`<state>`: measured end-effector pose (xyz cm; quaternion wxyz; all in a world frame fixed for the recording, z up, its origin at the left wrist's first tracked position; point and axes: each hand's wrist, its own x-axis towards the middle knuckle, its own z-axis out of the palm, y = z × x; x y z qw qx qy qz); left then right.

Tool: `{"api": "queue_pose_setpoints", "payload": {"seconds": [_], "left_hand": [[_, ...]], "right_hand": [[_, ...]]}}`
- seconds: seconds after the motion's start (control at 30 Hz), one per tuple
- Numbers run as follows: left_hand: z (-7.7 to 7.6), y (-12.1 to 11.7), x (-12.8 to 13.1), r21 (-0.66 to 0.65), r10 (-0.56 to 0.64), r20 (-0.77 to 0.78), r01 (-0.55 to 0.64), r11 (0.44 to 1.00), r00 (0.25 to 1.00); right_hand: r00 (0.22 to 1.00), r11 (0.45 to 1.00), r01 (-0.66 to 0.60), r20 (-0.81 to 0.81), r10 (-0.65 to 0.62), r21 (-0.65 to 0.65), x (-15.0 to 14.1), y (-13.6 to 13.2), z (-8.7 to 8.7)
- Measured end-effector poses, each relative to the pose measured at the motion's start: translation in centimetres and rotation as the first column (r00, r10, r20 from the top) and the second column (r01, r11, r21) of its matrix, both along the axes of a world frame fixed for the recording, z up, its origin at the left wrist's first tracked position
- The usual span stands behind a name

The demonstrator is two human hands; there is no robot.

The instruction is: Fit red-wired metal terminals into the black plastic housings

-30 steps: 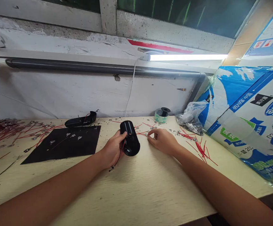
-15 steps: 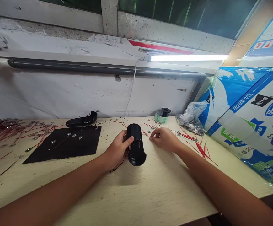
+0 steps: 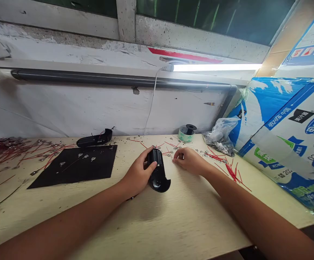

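Back edge of the table (image 3: 200,220): a clear-green tape roll (image 3: 184,137) with a black spool (image 3: 191,130) on it, a see-through plastic bag (image 3: 223,126) of small metal bits just beside, then a blue-and-white carton (image 3: 287,144) walling off your right side. A spray of red wires (image 3: 232,171) lies beyond your right forearm; thin red leads and small metal pieces litter the strip behind your hands. To your left, a dark sheet (image 3: 83,171) with a few metal pieces on it, a second black shell (image 3: 93,140) at its far edge, and a heap of wired parts (image 3: 2,147) farther out. A lit tube (image 3: 216,67) and a grey pipe (image 3: 105,78) run along the scuffed white wall.

Tabletop pale, faintly grained; sheet flat and matt, slant-sided. The black casing (image 3: 157,177) is glossy, long and hollowed, its near end rounded with a curved lip.

Your left hand (image 3: 139,171) grips that casing above the table, thumb across it, near end toward you. Your right hand (image 3: 188,160) sits low just beside it, fingers curled, thumb and forefinger drawn together; cannot tell whether anything is pinched there.
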<state>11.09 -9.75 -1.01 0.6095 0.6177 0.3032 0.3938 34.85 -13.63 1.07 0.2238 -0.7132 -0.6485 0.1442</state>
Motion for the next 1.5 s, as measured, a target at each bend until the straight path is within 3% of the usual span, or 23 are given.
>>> {"api": "queue_pose_setpoints", "payload": {"seconds": [0.2, 0.43, 0.93, 1.13, 1.5], "left_hand": [[0.2, 0.5, 0.1, 0.042, 0.03, -0.067, -0.027, 0.999, 0.997], [-0.5, 0.7, 0.3, -0.068, 0.031, 0.009, -0.03, 0.997, 0.999], [0.9, 0.2, 0.5, -0.138, 0.066, 0.046, -0.059, 0.989, 0.997], [0.8, 0.5, 0.5, -0.15, 0.094, 0.076, -0.082, 0.985, 0.993], [0.2, 0.7, 0.4, -0.214, 0.104, 0.116, -0.078, 0.974, 0.988]], "right_hand": [[0.999, 1.0, -0.012, -0.033, 0.012, 0.02, 0.1, 0.0, -0.1], [0.999, 1.0, 0.006, -0.043, -0.006, 0.006, -0.1, -0.1, 0.2], [0.998, 0.999, -0.021, -0.051, 0.024, 0.043, -0.3, 0.0, 0.4], [0.994, 0.995, 0.086, 0.063, -0.089, 0.052, -1.2, -0.3, 0.1], [0.985, 0.994, 0.096, 0.14, -0.101, 0.043, -0.6, -0.4, 0.5]]}}
